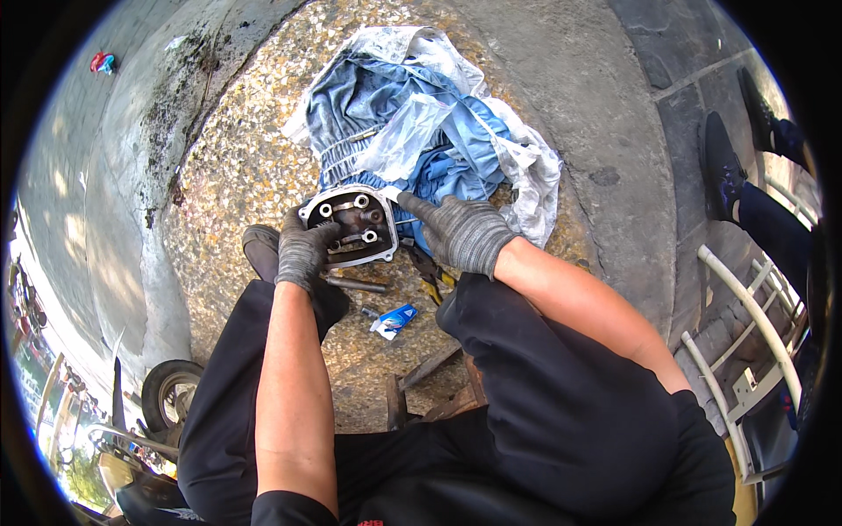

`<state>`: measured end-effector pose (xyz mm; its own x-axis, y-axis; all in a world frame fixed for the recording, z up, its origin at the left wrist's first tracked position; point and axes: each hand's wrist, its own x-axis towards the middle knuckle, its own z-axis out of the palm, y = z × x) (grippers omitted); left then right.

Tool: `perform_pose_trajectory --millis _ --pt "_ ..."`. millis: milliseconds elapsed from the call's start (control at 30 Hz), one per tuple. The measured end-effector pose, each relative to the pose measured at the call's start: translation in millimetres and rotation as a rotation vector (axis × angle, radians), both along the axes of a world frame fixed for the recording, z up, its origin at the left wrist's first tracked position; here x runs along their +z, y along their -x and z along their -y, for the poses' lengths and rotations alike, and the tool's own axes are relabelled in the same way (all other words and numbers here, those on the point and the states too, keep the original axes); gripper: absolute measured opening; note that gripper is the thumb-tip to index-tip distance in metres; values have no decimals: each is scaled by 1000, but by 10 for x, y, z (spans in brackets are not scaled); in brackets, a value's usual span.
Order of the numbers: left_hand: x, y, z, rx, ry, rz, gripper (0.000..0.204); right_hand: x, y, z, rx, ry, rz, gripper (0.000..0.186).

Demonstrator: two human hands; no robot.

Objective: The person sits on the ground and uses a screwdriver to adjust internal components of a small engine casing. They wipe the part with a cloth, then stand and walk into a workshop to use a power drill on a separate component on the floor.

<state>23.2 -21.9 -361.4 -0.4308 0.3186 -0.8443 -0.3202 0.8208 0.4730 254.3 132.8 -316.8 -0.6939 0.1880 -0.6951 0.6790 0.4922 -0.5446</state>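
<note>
A metal engine cylinder head [355, 230] with bolts and a dark inside sits at centre, its open face up. My left hand [307, 245], in a grey knit glove, grips its left side. My right hand [460, 230], gloved alike, has its index finger stretched to the upper right rim; the other fingers look loosely bent and apart. Behind lies a bundle of blue and white cloth [474, 131] with a clear plastic bag [403, 131] on it. Below are a metal bar [358, 283], yellow-handled pliers [432, 282] and a crumpled blue-and-white tube or packet [395, 322].
Speckled stone ground [228, 158] lies under the things, with a wooden stool [421, 373] below. Another person's shoe [721, 162] and legs are at the right, beside metal chairs [745, 289]. A wheel [162, 394] is at lower left; a red-blue item [103, 62] lies far left.
</note>
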Motion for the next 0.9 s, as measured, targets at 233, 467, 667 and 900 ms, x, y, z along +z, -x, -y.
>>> perform_pose_trajectory --millis 233,467,667,900 --pt "117 -4 -13 -11 -21 10 63 62 4 -305 51 87 65 56" --pt "262 -16 -24 -243 -118 -216 61 20 -155 -257 -2 -103 -101 56" --pt "317 -232 -18 -289 -224 -440 52 41 -155 -234 -19 -207 -112 43" --pt "361 -320 -75 -417 -179 -600 53 68 -112 -256 47 -244 -81 41"
